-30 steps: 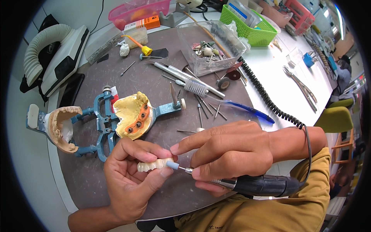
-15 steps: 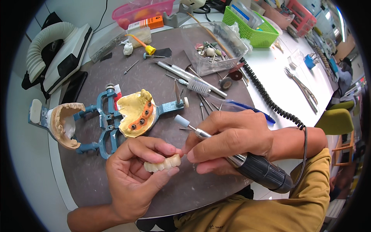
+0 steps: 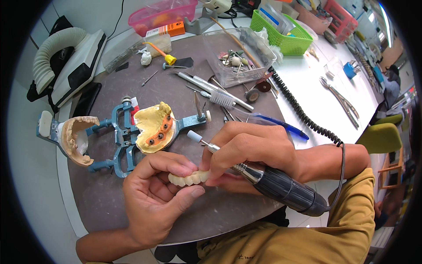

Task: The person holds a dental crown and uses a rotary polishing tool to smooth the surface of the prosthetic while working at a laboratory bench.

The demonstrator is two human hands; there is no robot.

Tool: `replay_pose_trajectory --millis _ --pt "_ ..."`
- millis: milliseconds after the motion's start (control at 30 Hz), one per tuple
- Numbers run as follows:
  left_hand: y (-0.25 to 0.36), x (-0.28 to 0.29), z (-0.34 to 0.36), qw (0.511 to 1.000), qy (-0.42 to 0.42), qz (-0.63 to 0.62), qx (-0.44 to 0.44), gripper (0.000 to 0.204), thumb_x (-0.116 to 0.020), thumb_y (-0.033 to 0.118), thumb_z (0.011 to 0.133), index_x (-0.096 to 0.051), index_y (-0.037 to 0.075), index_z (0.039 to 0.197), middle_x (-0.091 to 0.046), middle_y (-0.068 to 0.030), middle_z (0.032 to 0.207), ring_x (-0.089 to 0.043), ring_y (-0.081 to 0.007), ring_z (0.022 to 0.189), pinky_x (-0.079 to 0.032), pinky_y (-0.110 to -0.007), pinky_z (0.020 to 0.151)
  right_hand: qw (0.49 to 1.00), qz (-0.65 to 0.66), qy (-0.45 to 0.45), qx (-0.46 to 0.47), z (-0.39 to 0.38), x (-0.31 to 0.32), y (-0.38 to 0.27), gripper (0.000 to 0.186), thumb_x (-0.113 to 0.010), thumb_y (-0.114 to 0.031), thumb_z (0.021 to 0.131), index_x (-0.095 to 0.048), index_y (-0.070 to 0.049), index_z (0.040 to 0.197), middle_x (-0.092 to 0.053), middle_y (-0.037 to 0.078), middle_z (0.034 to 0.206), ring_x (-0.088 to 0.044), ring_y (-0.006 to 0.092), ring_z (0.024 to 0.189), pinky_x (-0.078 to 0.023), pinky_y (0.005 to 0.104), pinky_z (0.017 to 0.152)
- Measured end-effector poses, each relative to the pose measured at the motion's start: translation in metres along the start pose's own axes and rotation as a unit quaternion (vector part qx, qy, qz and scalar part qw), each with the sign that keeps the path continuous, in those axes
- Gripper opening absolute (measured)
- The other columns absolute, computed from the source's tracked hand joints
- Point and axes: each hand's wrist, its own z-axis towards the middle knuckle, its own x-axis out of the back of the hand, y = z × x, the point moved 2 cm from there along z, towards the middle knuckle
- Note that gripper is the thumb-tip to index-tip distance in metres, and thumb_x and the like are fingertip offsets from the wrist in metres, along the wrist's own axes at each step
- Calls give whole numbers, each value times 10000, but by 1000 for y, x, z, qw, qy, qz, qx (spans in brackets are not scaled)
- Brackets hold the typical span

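Observation:
Between the thumb and fingers of my left hand sits a cream-coloured dental bridge, a curved row of tooth shapes. My right hand is wrapped round a dental handpiece with a black grip and metal nose. A light blue-grey cylindrical tip points up and left, apart from the bridge. Fingertips of my right hand also touch the bridge's right end. Just beyond my hands a blue articulator carries a yellow plaster cast with an orange gum strip and several dark holes, and a beige tooth cast.
Behind the hands lie metal instruments, a small brush and a blue pen. A clear box holds several burs. Farther back stand a green basket and a pink bin. Pliers lie right; the handpiece's coiled cord runs past.
My right hand has moved left with the handpiece, and its fingertips now meet the bridge. The bridge has shifted slightly right and up in my left hand.

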Motion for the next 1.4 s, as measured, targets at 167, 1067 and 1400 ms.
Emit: replay_pose_trajectory --millis 167,1067,1400 --pt "0 2 -6 999 3 11 32 298 -681 -139 842 -558 -36 1093 -601 -169 1163 -682 -224 1056 -592 -354 947 1000 16 6 -7 1 1 1 259 -740 55 772 -645 -54 987 -637 89 898 -669 232 787 -530 324 665" --pt "13 2 -3 985 -52 -5 164 481 -613 -8 967 -425 -88 1403 -594 -212 1216 -718 -309 1019 -620 -305 867 995 -54 -32 72 -2 7 -6 231 -790 27 772 -590 -7 882 -664 123 759 -744 382 917 -639 393 717" --pt "13 -2 -3 983 -10 -3 184 531 -666 112 955 -412 -103 1369 -604 -224 1159 -746 -260 855 -653 -301 727 996 -38 -35 70 -2 6 -4 227 -808 17 779 -609 0 885 -669 125 762 -743 379 913 -638 418 767"
